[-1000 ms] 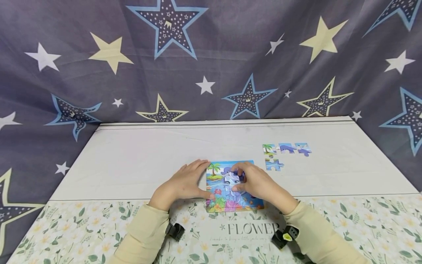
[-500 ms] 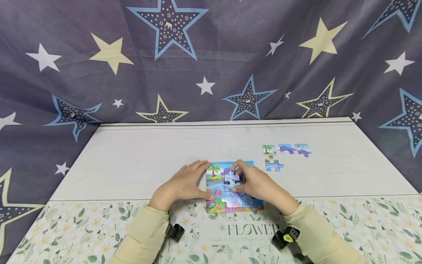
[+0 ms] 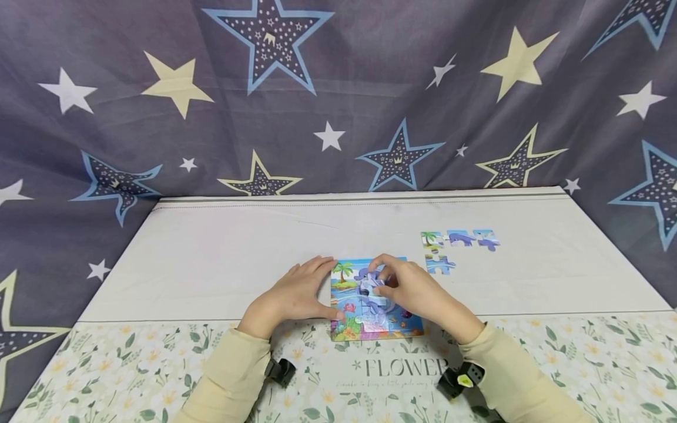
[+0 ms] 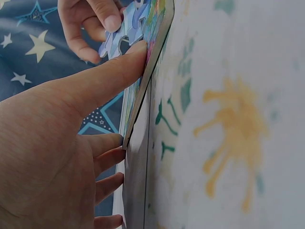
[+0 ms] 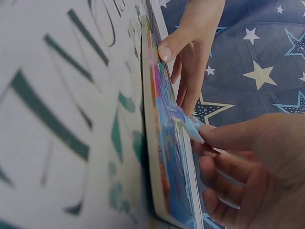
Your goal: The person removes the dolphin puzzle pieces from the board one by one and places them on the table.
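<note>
A dolphin-and-sea jigsaw board point(image 3: 346, 332) lies on the table in front of the person. My left hand point(image 3: 297, 292) rests at its left side, thumb on the picture and long fingers extended along the edge. Between thumb and fingers, my right hand point(image 3: 415, 291) pinches a pale blue and purple puzzle piece point(image 5: 192, 130) over the middle of the board. That piece stands tilted off the picture in the right wrist view, one end low at the surface. Seen from the left wrist, the piece point(image 4: 113, 46) shows its knobs and a notch. The right fingers hide part of the dolphin.
Several loose pieces lie behind and right of the board: a palm-tree piece point(image 3: 431, 239), a dolphin piece point(image 3: 460, 238), a purple-tailed piece point(image 3: 485, 238) and a water piece point(image 3: 438, 264). A star-patterned curtain point(image 3: 328, 100) hangs behind the white table surface point(image 3: 238, 247).
The right thumb and fingers have shifted slightly up and the pinched piece has turned, its outline now tilted. My left hand and the loose pieces keep their places.
</note>
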A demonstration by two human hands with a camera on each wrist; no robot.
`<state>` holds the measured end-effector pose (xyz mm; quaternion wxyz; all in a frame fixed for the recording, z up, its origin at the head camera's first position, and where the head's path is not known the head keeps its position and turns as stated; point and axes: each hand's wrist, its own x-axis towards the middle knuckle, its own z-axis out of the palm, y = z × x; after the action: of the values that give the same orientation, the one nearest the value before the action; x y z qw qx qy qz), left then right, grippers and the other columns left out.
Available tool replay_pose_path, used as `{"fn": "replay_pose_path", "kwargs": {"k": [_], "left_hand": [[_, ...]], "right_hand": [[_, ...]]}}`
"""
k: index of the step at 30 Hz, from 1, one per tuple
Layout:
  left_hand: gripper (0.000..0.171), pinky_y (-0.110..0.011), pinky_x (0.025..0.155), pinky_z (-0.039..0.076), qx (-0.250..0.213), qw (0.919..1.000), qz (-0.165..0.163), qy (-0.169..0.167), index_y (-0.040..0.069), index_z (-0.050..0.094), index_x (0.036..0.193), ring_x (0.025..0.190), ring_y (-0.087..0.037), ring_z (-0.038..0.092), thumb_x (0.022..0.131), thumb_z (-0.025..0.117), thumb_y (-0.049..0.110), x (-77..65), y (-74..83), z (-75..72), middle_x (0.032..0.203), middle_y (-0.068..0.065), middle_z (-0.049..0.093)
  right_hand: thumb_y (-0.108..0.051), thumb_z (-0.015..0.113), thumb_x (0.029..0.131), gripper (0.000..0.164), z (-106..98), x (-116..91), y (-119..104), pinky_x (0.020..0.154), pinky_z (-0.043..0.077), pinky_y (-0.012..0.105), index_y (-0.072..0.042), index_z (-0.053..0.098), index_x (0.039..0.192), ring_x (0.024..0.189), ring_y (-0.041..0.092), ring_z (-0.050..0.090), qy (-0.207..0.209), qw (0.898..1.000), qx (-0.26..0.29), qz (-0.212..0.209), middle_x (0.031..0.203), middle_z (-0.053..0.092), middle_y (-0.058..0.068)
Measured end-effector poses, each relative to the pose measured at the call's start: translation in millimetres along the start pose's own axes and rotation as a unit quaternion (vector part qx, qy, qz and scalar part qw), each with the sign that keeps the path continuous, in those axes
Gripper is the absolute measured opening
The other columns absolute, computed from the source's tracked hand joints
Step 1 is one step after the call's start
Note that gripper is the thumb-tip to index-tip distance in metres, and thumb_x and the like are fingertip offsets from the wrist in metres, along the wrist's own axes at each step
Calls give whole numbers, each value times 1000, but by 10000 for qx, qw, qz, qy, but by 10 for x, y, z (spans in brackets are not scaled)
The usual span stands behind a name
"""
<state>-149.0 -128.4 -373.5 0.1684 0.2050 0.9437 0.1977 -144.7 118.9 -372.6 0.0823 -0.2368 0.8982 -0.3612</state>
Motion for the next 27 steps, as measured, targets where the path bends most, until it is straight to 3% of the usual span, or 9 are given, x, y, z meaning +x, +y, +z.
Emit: {"fn": "replay_pose_path", "kwargs": {"k": [9, 17, 27], "left_hand": [[108, -55, 120, 10, 25, 10000, 12, -2, 10, 27, 157, 150, -29, 16, 75, 79, 58, -5, 6, -7, 162, -7, 23], [107, -56, 120, 11, -26, 10000, 58, 27, 8, 28, 157, 149, -30, 17, 75, 79, 56, -5, 9, -13, 162, -9, 25], [107, -56, 120, 10, -4, 10000, 74, 23, 10, 27, 157, 150, -30, 16, 76, 79, 56, -13, 5, -5, 162, -8, 23]], "right_hand": [[-8, 69, 93, 31, -48, -5, -4, 51, 46, 29, -8, 62, 123, 56, 11, 54, -38, 9999, 100, 34, 81, 65, -4], [-5, 70, 92, 30, -165, -4, 11, 56, 46, 30, -5, 61, 121, 64, 15, 57, 0, 9992, 375, 155, 82, 66, 0], [-3, 70, 92, 24, -362, -28, 99, 61, 47, 31, -3, 61, 114, 70, 15, 58, -225, 9989, 398, -64, 80, 63, -1]]}}
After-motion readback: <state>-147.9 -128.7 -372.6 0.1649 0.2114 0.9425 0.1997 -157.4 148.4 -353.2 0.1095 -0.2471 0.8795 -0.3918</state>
